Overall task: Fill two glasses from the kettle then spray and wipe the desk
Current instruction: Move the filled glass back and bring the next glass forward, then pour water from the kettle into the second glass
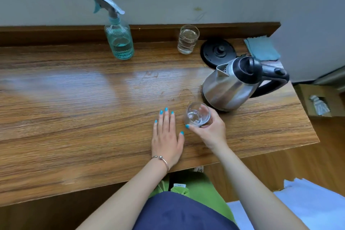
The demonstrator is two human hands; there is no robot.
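Note:
My right hand (211, 130) grips a clear glass (198, 114) that stands on the wooden desk (74, 117), just in front of the steel kettle (229, 86). The kettle stands off its black base (217, 52), spout turned to the left. My left hand (166, 136) lies flat on the desk, fingers straight, right beside the glass. A second glass (188, 39) with water in it stands at the back near the wall. A teal spray bottle (117, 35), partly filled, stands at the back left. A folded blue cloth (261, 48) lies in the back right corner.
Small smudges (175, 93) mark the desk between the kettle and its middle. A raised wooden ledge (56, 31) runs along the wall. To the right, below the desk's end, sits a cardboard box (317, 101). White sheets (313, 201) lie at lower right.

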